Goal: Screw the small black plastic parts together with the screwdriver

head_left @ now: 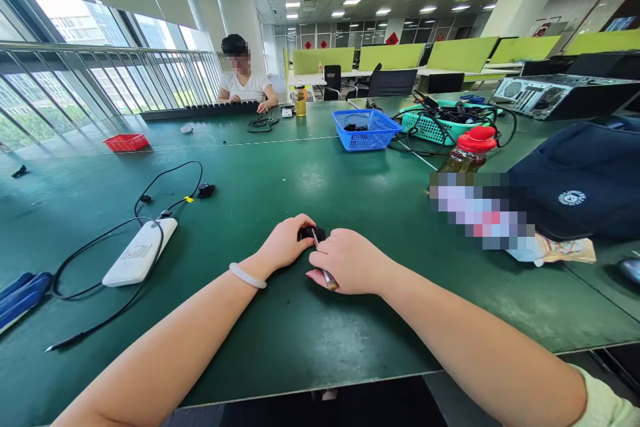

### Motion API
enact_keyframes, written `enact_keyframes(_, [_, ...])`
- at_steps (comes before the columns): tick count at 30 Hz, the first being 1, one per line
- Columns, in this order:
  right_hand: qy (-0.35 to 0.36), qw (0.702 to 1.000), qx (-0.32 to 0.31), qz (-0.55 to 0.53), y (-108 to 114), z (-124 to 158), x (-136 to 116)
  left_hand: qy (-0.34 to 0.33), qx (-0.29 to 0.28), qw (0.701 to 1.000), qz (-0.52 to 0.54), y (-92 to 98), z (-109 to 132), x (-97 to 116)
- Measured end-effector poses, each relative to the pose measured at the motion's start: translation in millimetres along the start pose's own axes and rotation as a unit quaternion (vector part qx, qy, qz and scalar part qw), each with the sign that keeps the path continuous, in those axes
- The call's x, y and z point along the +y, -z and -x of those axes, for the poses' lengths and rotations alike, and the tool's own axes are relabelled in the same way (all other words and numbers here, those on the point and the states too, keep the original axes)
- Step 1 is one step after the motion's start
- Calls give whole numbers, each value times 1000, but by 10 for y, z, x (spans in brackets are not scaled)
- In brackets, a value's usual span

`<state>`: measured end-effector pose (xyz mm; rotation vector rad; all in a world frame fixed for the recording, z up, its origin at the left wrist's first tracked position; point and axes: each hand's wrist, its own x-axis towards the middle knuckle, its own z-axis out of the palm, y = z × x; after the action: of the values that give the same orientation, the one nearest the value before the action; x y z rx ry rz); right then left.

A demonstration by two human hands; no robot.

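In the head view, my left hand [285,242], with a pale bangle on its wrist, pinches a small black part [319,233] at the middle of the green table [310,180]. The part's details are too small to make out. My right hand [353,260] is closed around a slim metal tool [328,278]. Its thin tip reaches the black part, and its thicker end sticks out below my fingers. Part of the tool is hidden by the fingers, so its exact kind cannot be told. Both hands are close together, low over the tabletop.
Left lie a white power bank [141,252], a looping black cable [83,243] and blue gloves [24,297]. Farther back are a red tray [126,142], a blue basket [367,140] and a green basket [425,128]. A red-lidded bottle [470,147] and dark bag [565,167] stand right. A person [245,83] sits opposite.
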<state>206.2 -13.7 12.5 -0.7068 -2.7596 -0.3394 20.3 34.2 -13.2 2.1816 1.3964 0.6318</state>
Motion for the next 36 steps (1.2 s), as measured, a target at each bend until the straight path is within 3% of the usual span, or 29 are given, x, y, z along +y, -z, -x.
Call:
enact_keyframes(8, [-44, 999, 4, 2, 34, -1, -53, -6, 2, 1000, -2, 0, -2, -16])
enact_keyframes(16, [45, 998, -8, -44, 56, 35, 40, -16, 4, 1000, -20, 7, 0, -19])
enact_keyframes(19, [-27, 986, 99, -130, 94, 89, 215, -53, 20, 997, -60, 49, 9, 13])
enact_keyframes(22, [-187, 920, 228, -257, 106, 150, 388, -80, 33, 993, -85, 76, 9, 17])
enact_keyframes(24, [-224, 889, 265, -299, 92, 163, 428, -85, 40, 992, -87, 74, 5, -1])
enact_keyframes(26, [-207, 891, 274, -298, 66, 147, 401, -90, 44, 991, -83, 64, 1, -25])
enact_keyframes(32, [-51, 964, 229, -128, -22, 71, 212, -62, 51, 995, -60, 55, 3, -54])
enact_keyframes(36, [54, 978, 193, -48, -8, 47, 101, -52, 51, 996, -46, 71, 4, -59])
